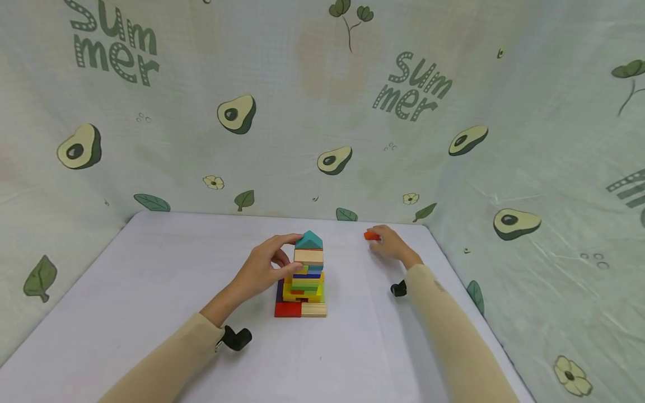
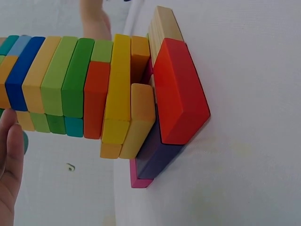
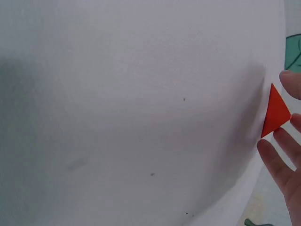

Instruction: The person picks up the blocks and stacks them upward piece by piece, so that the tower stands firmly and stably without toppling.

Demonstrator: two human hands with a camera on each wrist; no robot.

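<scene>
A tower of colourful wooden blocks [image 1: 308,284] stands on a wider base of red, plain-wood and purple blocks. On its top sits a teal triangular block [image 1: 309,240], above a plain-wood block [image 1: 308,257]. My left hand [image 1: 259,267] is at the tower's left side, its index fingertip by the teal triangle and its thumb reaching across the front lower down. In the left wrist view, fingers [image 2: 13,150] show beside the upper blocks. Towards the far right of the table, my right hand [image 1: 390,244] pinches an orange-red triangular block [image 3: 276,113] between thumb and fingers.
A white cloth covers the table [image 1: 201,240]. Behind it and at the sides hangs a printed curtain [image 1: 287,61] with avocados, leaves and lettering. Black wrist cameras are worn at the left cuff [image 1: 196,336] and right cuff [image 1: 420,274].
</scene>
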